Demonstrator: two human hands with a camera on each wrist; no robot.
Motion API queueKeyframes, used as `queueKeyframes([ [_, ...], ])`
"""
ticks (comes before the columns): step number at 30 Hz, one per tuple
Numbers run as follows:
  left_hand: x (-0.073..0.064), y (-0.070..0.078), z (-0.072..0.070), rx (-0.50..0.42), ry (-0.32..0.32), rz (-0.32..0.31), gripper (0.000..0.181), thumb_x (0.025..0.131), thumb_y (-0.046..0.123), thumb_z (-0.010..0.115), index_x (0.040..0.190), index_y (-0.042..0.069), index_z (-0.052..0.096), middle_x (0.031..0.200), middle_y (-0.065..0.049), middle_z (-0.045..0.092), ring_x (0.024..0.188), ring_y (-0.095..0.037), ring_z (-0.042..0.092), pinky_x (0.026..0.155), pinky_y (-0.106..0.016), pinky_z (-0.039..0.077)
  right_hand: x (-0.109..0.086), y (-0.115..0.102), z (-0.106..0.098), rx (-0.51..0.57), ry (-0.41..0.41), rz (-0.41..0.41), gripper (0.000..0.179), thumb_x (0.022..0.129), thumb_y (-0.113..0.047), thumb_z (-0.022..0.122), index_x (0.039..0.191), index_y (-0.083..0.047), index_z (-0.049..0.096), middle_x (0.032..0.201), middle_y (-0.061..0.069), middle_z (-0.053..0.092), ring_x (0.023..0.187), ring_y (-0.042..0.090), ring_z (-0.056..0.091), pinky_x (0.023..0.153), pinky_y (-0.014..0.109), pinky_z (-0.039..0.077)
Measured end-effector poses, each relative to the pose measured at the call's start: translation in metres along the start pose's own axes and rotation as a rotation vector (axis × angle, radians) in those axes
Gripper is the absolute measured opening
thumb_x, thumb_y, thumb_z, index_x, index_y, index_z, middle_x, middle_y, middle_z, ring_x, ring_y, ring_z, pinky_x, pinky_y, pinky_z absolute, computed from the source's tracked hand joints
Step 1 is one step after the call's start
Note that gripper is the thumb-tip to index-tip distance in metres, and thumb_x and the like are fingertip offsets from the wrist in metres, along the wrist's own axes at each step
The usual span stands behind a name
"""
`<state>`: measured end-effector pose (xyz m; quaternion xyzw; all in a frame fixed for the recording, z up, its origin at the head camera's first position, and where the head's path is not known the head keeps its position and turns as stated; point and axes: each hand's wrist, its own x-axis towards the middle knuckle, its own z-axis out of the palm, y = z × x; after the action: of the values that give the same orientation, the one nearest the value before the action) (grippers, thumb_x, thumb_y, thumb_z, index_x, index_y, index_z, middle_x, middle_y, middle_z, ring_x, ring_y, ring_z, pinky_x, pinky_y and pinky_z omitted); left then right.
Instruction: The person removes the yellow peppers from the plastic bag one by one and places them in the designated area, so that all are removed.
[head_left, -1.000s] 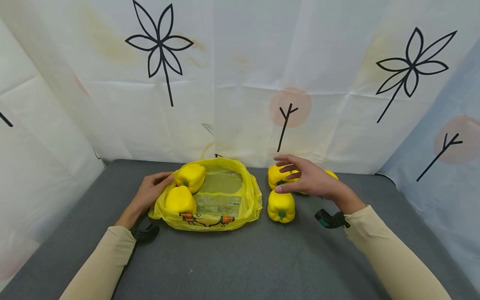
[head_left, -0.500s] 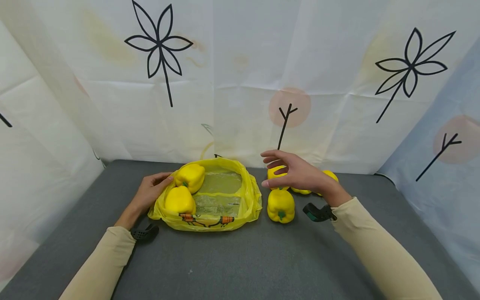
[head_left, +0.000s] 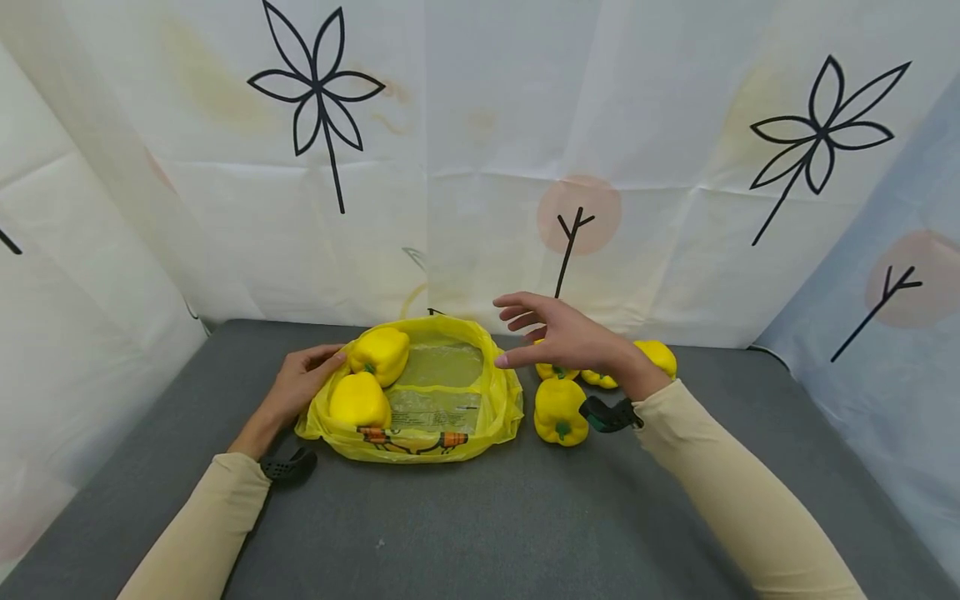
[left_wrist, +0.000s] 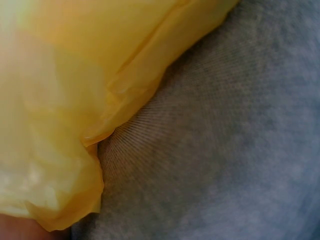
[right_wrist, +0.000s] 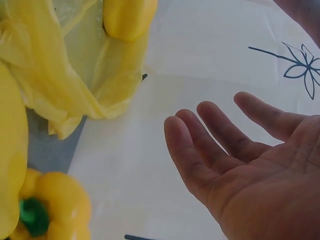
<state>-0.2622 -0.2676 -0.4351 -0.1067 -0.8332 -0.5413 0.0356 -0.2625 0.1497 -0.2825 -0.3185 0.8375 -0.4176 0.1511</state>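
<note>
A yellow plastic bag (head_left: 501, 417) lies with its mouth wide on the grey table, an orange print on its front. Inside its left part are two yellow bell peppers, one behind (head_left: 385, 354) and one in front (head_left: 360, 402). My left hand (head_left: 300, 387) holds the bag's left rim, its fingers partly hidden by the plastic. My right hand (head_left: 566, 333) hovers over the space between the bag's right rim and the loose peppers, palm facing left, fingers spread and nothing in them. Below it stands a bell pepper (head_left: 561, 410) with its green stem facing me.
Several more yellow bell peppers, such as the rightmost one (head_left: 657, 357), lie at the back of the grey table (head_left: 450, 533), partly behind my right hand and forearm. A white patterned cloth (head_left: 480, 233) hangs behind the table and along both sides.
My right hand has moved left, from above the loose peppers toward the bag's right rim, staying empty. The left hand, bag and peppers have stayed in place.
</note>
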Motion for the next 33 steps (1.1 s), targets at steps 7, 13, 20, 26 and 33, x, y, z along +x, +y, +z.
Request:
queueKeyframes([
  [7, -0.001, 0.001, 0.0, 0.003, -0.004, -0.003, 0.049, 0.109, 0.03, 0.051, 0.144, -0.004, 0.053, 0.138, -0.028, 0.056, 0.099, 0.002, 0.06, 0.083, -0.019, 0.053, 0.013, -0.006, 0.007, 0.01, -0.024, 0.013, 0.079, 0.09, -0.03, 0.081, 0.156, -0.019, 0.039, 0.151, 0.007, 0.046, 0.136, 0.028, 0.047, 0.109, 0.044, 0.042],
  [13, -0.002, 0.001, 0.0, 0.002, -0.001, -0.004, 0.049, 0.109, 0.03, 0.052, 0.144, -0.004, 0.054, 0.138, -0.028, 0.056, 0.099, 0.003, 0.06, 0.083, -0.019, 0.053, 0.027, -0.012, 0.012, 0.01, -0.037, 0.021, 0.079, 0.09, -0.031, 0.08, 0.156, -0.019, 0.038, 0.149, 0.006, 0.047, 0.135, 0.031, 0.048, 0.108, 0.042, 0.044],
  [20, -0.002, 0.0, -0.001, 0.003, -0.003, -0.005, 0.049, 0.109, 0.031, 0.052, 0.144, -0.003, 0.054, 0.138, -0.027, 0.056, 0.1, 0.001, 0.06, 0.083, -0.019, 0.053, 0.041, -0.014, 0.017, -0.002, -0.052, 0.016, 0.079, 0.09, -0.031, 0.08, 0.156, -0.016, 0.038, 0.151, 0.007, 0.045, 0.138, 0.032, 0.045, 0.108, 0.042, 0.044],
  [26, -0.001, 0.0, 0.0, 0.005, -0.001, 0.0, 0.048, 0.109, 0.03, 0.052, 0.144, -0.003, 0.054, 0.137, -0.027, 0.057, 0.099, 0.001, 0.061, 0.082, -0.019, 0.053, 0.05, -0.014, 0.024, -0.006, -0.058, 0.041, 0.08, 0.089, -0.034, 0.08, 0.156, -0.018, 0.039, 0.151, 0.006, 0.046, 0.138, 0.029, 0.045, 0.105, 0.044, 0.046],
  [33, -0.001, 0.0, 0.0, 0.005, -0.001, 0.002, 0.048, 0.109, 0.03, 0.052, 0.144, -0.003, 0.054, 0.136, -0.028, 0.057, 0.098, 0.001, 0.061, 0.082, -0.019, 0.053, 0.063, -0.015, 0.034, 0.001, -0.065, 0.065, 0.08, 0.088, -0.034, 0.081, 0.155, -0.017, 0.04, 0.152, 0.013, 0.045, 0.137, 0.031, 0.045, 0.105, 0.046, 0.045],
])
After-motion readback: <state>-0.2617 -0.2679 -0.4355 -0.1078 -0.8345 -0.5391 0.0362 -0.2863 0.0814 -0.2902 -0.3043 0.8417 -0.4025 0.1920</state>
